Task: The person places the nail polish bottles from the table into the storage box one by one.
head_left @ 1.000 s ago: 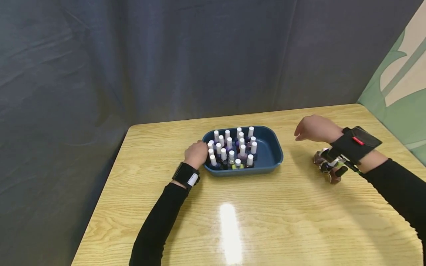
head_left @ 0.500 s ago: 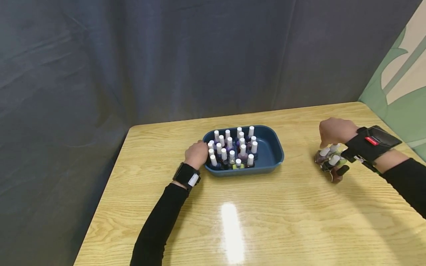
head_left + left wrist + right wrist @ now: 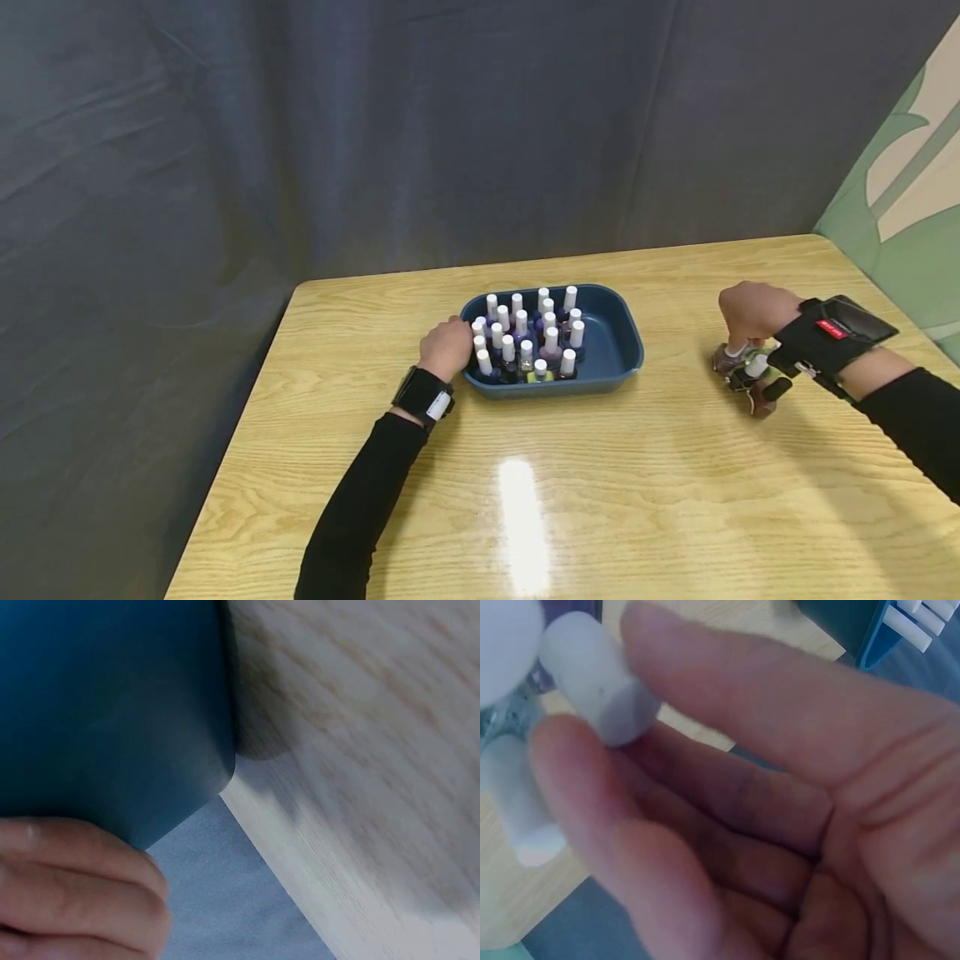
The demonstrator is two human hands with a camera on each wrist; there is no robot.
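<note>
A blue tray holds several nail polish bottles with white caps, packed in its left part. My left hand grips the tray's left rim; in the left wrist view its fingers curl against the blue tray wall. A small cluster of bottles stands on the table to the right. My right hand is lowered onto this cluster. In the right wrist view its thumb and forefinger pinch a white cap, with another cap beside it.
The wooden table has its left edge and far edge against a dark grey curtain. A green patterned wall rises at the right. A corner of the tray shows in the right wrist view.
My right hand moved right from mid-air and came down onto the cluster of bottles, its fingers closing on a white cap. The left hand stayed on the tray.
</note>
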